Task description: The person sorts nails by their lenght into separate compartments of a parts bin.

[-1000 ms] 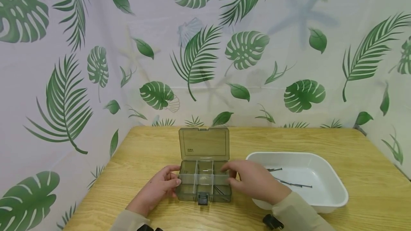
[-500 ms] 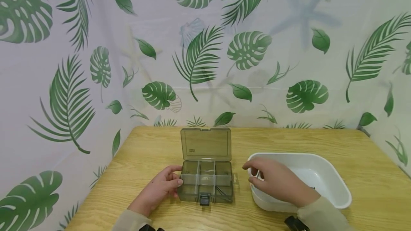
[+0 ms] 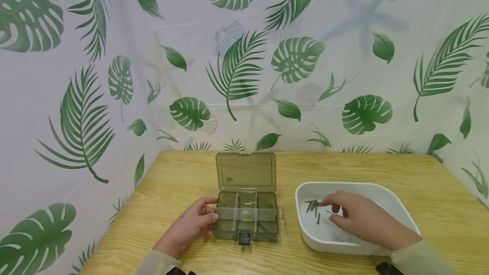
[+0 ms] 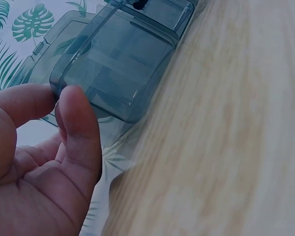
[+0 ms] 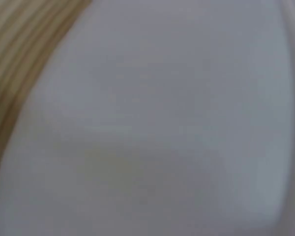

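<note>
A smoky-grey compartment box (image 3: 244, 214) stands on the table with its lid (image 3: 246, 172) raised. Dark nails (image 3: 263, 227) lie in its front right compartment. My left hand (image 3: 192, 220) holds the box by its left side; in the left wrist view, thumb and index finger meet its edge. My right hand (image 3: 364, 217) is inside the white tray (image 3: 317, 243), fingers bent, thumb and index finger apart. Just left of its fingertips lie several short brownish screws (image 3: 314, 205). A thin dark nail end (image 3: 330, 212) shows by the thumb; contact is unclear.
The wooden table (image 3: 183, 186) meets a leaf-printed backdrop (image 3: 244, 75) at the back and left. A strip of tabletop separates box and tray. The right wrist view shows only the blurred white tray wall (image 5: 162, 98) and some wood grain (image 5: 19, 59).
My right hand has moved from above the box's right compartments rightward into the tray, uncovering the short screws and covering the longer nails. My left hand stays at the box.
</note>
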Demonstrator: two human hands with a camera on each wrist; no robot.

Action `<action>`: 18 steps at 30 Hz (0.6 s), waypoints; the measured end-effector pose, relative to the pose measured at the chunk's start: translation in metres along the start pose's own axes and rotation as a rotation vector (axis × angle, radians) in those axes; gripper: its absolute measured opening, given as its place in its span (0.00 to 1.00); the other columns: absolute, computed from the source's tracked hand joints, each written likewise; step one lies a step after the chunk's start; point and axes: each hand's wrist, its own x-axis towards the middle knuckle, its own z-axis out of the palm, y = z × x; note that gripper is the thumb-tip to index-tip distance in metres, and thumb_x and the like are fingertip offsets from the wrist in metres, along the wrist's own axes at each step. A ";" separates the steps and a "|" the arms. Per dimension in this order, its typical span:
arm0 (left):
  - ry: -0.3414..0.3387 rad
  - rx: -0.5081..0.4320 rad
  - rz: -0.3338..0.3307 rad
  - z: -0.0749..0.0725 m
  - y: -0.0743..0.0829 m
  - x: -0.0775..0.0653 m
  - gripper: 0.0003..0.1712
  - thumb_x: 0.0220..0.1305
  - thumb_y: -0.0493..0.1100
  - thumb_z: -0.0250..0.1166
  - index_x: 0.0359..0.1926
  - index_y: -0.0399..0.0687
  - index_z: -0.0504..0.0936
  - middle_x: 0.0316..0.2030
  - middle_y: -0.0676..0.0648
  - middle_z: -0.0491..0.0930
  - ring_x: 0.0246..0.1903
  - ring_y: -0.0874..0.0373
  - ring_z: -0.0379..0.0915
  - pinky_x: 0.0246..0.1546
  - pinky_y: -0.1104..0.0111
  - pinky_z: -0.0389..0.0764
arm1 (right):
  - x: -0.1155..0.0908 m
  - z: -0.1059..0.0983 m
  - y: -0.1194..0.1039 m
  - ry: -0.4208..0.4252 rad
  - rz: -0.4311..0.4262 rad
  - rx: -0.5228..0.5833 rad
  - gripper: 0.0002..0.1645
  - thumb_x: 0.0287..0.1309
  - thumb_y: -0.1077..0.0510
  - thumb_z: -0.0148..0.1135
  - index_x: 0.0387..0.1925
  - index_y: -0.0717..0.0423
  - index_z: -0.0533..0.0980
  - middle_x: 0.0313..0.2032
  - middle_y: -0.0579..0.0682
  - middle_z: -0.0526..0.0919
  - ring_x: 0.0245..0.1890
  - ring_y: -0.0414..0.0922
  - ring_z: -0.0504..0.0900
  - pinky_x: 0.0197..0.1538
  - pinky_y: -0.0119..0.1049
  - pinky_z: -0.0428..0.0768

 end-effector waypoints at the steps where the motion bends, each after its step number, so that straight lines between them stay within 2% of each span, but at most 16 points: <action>1: 0.001 -0.003 0.000 0.000 0.000 0.000 0.35 0.73 0.39 0.61 0.74 0.36 0.59 0.40 0.44 0.72 0.33 0.55 0.71 0.31 0.64 0.81 | -0.002 -0.001 0.004 -0.010 0.010 -0.009 0.16 0.62 0.55 0.70 0.52 0.45 0.82 0.33 0.34 0.75 0.29 0.34 0.70 0.32 0.33 0.73; 7: 0.005 0.001 -0.004 -0.002 -0.001 0.002 0.35 0.73 0.39 0.62 0.74 0.37 0.60 0.41 0.43 0.72 0.34 0.54 0.71 0.32 0.64 0.81 | -0.012 -0.008 0.033 -0.089 0.115 -0.046 0.18 0.60 0.51 0.72 0.51 0.45 0.81 0.34 0.36 0.76 0.32 0.37 0.72 0.37 0.37 0.76; 12: 0.004 0.006 0.007 -0.004 -0.003 0.004 0.34 0.73 0.39 0.62 0.74 0.37 0.60 0.41 0.43 0.73 0.33 0.54 0.72 0.32 0.64 0.82 | -0.016 -0.011 0.048 -0.144 0.180 -0.034 0.18 0.58 0.53 0.73 0.51 0.46 0.82 0.35 0.40 0.77 0.36 0.41 0.73 0.41 0.41 0.78; 18: 0.003 0.008 0.005 -0.002 -0.004 0.003 0.35 0.73 0.39 0.62 0.74 0.36 0.59 0.41 0.43 0.73 0.29 0.56 0.71 0.31 0.65 0.82 | -0.017 -0.007 0.057 -0.180 0.175 -0.044 0.18 0.57 0.57 0.72 0.51 0.46 0.82 0.35 0.40 0.77 0.36 0.40 0.74 0.43 0.43 0.78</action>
